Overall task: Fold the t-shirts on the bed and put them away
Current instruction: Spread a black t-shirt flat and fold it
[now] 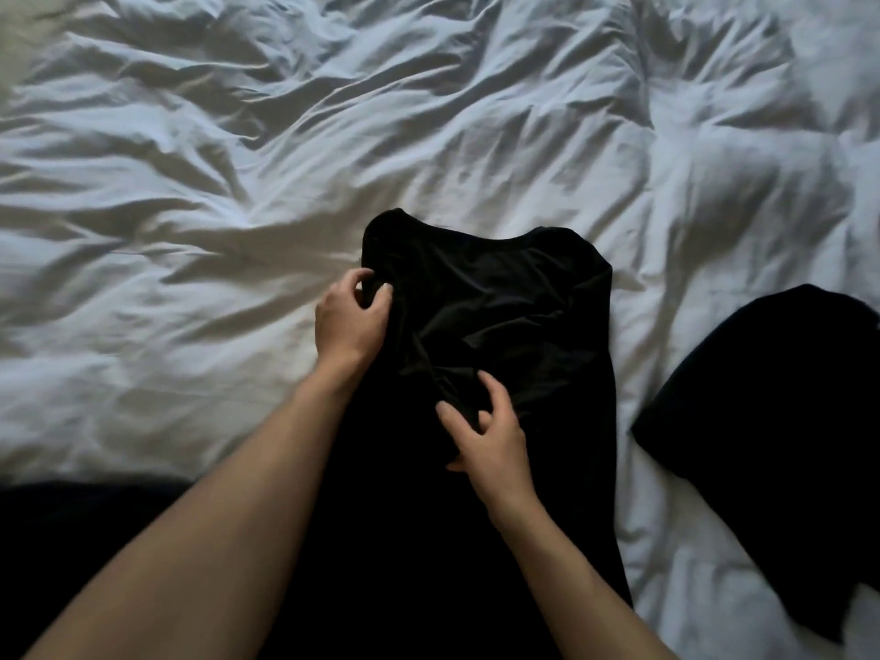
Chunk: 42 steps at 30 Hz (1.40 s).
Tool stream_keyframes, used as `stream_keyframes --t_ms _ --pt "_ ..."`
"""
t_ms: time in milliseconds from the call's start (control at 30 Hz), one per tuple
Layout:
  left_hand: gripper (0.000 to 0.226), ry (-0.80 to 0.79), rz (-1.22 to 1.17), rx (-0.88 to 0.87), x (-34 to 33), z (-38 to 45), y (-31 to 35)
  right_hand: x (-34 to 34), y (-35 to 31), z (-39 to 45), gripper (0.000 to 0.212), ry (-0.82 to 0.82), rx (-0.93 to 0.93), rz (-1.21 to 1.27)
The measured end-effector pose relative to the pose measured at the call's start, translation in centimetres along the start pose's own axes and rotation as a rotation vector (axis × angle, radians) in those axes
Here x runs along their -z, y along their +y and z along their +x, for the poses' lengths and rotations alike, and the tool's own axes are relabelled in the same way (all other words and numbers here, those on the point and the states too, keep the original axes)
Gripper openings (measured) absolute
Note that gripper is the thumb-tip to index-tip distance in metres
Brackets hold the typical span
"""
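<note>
black cotton fills the middle of the view: a black t-shirt point(500, 316) lies on the bed point(190, 183), its neckline toward twelve o'clock and its body running down toward six o'clock, where it drops out of sight under the forearms. both sides look turned in, so it reads as a long narrow strip, with soft creases across the chest.

the left hand point(350, 316) sits at the shirt's nine o'clock edge, just below the shoulder. its thumb and fingers are curled and pinch a small fold of the cloth at that edge. the right hand point(485, 435) is over the middle of the shirt, toward five o'clock of the left one. its fingers are spread and bent like a claw, with the fingertips on a bunched ridge of fabric; whether they have really gathered and gripped the cloth or only rest on it i cannot tell, since black on black hides the fold.

the bed is covered with a rumpled white duvet, its wrinkles running out in all directions from the shirt. at three o'clock, well apart from the first shirt, lies a second dark garment point(771, 445), a rounded heap that runs off toward the four o'clock corner. at eight o'clock a dark strip point(85, 531) lies along the near edge of the bed, behind the left forearm; what it is cannot be made out.
</note>
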<state>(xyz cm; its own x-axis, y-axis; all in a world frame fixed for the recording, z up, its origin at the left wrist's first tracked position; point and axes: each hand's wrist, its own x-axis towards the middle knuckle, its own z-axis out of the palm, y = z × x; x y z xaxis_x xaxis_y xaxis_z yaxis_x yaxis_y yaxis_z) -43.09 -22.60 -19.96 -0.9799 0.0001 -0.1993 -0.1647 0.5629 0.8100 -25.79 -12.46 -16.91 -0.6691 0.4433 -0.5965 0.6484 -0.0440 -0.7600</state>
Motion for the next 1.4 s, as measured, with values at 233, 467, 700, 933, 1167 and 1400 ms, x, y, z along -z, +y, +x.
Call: stream_keyframes --t_ms 233,467,700,933,1167,1400 --pt "0.041 -0.191 -0.498 0.236 0.7 1.0 -0.7 -1.4 -2.2 1.7 0.057 -0.056 0.048 0.323" --pt "0.075 -0.275 -0.351 -0.036 0.9 -0.2 -0.5 1.8 -4.4 0.8 0.049 -0.172 -0.365 1.306" --pt "0.090 -0.047 -0.096 -0.042 -1.8 -3.1 0.2 0.0 -2.0 1.5 0.069 0.152 -0.056 -0.492" --pt "0.080 -0.138 0.105 -0.196 -2.3 -5.9 -1.1 0.9 0.3 1.9 0.053 0.170 -0.192 -0.056" --pt "0.056 0.050 0.392 0.057 -0.6 -9.4 -4.8 3.7 0.8 2.4 0.032 0.180 -0.159 -0.045" --pt "0.064 0.123 0.277 -0.130 0.7 -6.3 -3.7 6.8 -0.7 4.5 0.044 0.489 0.165 -0.511"
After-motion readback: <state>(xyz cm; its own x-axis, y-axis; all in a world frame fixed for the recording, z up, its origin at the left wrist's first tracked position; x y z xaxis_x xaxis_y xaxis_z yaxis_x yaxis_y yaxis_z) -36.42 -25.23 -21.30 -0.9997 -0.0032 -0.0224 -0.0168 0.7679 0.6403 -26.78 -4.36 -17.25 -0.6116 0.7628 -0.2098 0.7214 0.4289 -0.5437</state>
